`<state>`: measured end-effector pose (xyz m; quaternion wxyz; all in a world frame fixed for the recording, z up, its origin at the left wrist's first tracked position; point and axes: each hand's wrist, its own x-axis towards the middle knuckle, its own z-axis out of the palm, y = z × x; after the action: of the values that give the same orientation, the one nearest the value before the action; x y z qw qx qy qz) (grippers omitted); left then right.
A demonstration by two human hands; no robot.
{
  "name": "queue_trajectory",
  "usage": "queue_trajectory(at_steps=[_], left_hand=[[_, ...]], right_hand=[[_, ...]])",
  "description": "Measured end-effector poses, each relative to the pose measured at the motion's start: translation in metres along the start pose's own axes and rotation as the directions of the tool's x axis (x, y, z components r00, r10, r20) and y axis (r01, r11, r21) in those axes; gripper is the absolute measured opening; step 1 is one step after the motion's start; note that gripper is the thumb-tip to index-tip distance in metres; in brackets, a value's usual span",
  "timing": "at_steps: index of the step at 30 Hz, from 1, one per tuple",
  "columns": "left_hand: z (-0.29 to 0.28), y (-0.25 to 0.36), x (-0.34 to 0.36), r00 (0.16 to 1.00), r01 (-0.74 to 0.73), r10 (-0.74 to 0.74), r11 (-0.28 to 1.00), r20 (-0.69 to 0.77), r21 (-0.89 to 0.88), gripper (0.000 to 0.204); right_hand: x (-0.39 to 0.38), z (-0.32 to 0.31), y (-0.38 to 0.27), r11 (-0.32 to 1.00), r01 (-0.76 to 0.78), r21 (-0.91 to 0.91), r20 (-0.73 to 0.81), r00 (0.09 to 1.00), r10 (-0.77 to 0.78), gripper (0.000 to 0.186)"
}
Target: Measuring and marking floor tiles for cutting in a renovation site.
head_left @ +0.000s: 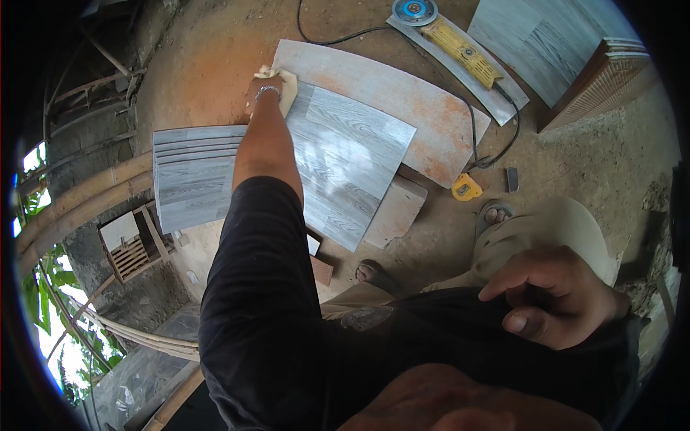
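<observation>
A square grey wood-grain tile (pixel 345 158) lies over a long pale slab (pixel 424 122) and a smaller block, with glare across its surface. My left hand (pixel 263 87) reaches to the tile's far left corner, a bracelet at its wrist. It is closed on a pale yellow cloth (pixel 288 90), which touches the corner; some fingers are hidden. Left of the tile, partly behind my forearm, stands a stack of similar tiles (pixel 194 183). My right hand (pixel 553 294) hovers by my body at lower right, holding nothing, its index finger and thumb apart and the other fingers curled.
A yellow angle grinder (pixel 460 50) with a blue disc rests on a narrow slab; its black cord loops nearby. A yellow tape measure (pixel 466 187) and a small dark block (pixel 512 179) lie on the ground. More tiles (pixel 600 90) lean at far right. Bamboo poles (pixel 86 194) line the left.
</observation>
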<state>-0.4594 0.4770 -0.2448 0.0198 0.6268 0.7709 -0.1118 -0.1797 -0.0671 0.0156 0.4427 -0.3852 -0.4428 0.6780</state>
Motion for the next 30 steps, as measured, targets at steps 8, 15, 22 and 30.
queue_trajectory(at_steps=[8,15,22,30], left_hand=[[0.013,0.012,-0.084,0.929,-0.267,0.317,0.931,-0.189,0.251,0.051],[0.037,0.027,-0.277,0.711,-0.683,0.703,0.696,-0.016,0.220,0.043],[0.025,-0.008,-0.372,0.513,-0.228,0.836,0.351,0.194,-0.908,0.029],[0.020,-0.132,-0.201,0.719,-0.688,0.540,0.641,-0.438,-0.340,0.031]], right_hand=[[-0.008,-0.023,0.003,0.999,-0.025,0.030,-0.027,0.999,0.025,0.030],[0.012,-0.031,0.004,0.995,-0.101,0.002,-0.001,0.995,0.101,0.027],[0.018,-0.014,0.001,0.990,-0.121,-0.066,-0.002,0.993,0.121,0.027],[0.029,0.024,0.004,0.993,-0.044,-0.113,0.024,0.999,0.047,0.030]])
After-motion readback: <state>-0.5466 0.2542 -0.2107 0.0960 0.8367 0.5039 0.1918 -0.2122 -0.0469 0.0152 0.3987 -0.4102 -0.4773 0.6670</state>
